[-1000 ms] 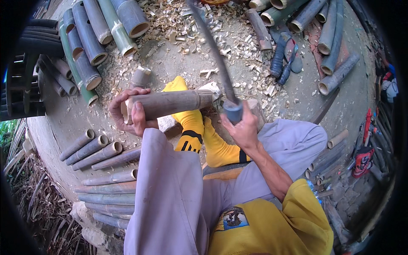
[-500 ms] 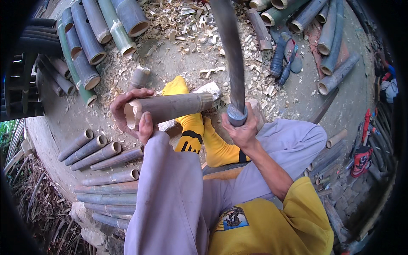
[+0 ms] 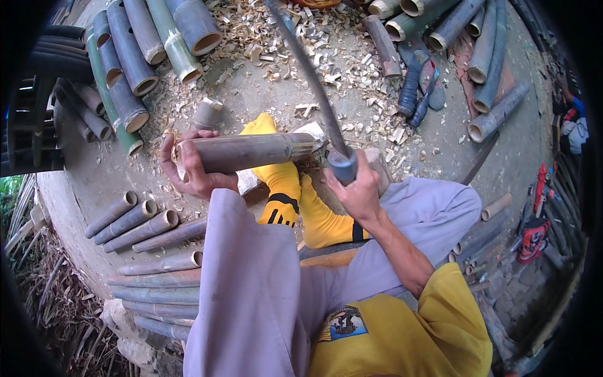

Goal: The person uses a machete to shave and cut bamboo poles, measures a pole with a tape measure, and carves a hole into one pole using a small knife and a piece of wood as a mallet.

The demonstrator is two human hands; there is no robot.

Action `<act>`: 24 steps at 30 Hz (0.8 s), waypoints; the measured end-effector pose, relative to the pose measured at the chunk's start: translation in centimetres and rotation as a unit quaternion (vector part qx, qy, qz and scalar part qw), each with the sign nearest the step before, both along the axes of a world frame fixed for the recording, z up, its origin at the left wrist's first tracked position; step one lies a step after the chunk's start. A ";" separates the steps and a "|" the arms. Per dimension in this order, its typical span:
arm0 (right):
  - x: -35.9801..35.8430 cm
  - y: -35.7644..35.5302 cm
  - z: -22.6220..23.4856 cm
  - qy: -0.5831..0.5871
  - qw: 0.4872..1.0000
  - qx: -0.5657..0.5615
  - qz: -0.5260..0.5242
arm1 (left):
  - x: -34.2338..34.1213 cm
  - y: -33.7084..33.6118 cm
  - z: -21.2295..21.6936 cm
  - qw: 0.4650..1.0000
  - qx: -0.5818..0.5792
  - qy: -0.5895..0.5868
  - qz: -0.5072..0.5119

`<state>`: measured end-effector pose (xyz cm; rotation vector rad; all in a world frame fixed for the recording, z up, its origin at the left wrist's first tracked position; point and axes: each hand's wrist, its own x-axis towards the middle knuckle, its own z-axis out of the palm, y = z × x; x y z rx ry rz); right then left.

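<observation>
My left hand [image 3: 200, 174] is wrapped round the left end of a bamboo tube [image 3: 248, 152], thumb on top and fingers behind it. The tube lies almost level above my yellow-socked foot [image 3: 281, 186]; its right end is at a pale block [image 3: 313, 132]. In my closed right hand [image 3: 359, 193] is a machete, gripped by its round grey-blue handle [image 3: 342, 168]. The long dark blade [image 3: 312, 80] points up and away, leaning left, apart from the tube. My left palm is hidden.
Pale chips [image 3: 282, 44] litter the ground ahead. Bamboo tubes lie at the far left [image 3: 129, 100], far right [image 3: 461, 25] and near left [image 3: 157, 276]. A short bamboo piece [image 3: 207, 114] stands behind my left hand. Dark sheathed tools [image 3: 414, 85] lie beyond my right hand.
The bamboo tube has rolled and turned, so its open left end faces less toward me. My left fingers have shifted round it. The machete blade has swung to lean left.
</observation>
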<state>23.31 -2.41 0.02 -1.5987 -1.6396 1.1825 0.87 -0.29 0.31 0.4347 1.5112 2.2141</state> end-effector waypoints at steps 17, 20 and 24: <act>0.2 -1.0 -3.8 0.073 0.993 0.083 -0.046 | 0.1 0.4 -0.6 0.998 0.027 0.036 -0.053; 1.1 -0.9 -7.0 -0.107 0.984 -0.128 0.058 | -0.2 0.6 -0.2 0.994 0.044 0.047 -0.085; 1.6 -0.4 -6.5 -0.071 0.988 -0.128 0.040 | -1.0 -0.4 -0.5 0.982 0.073 0.005 -0.175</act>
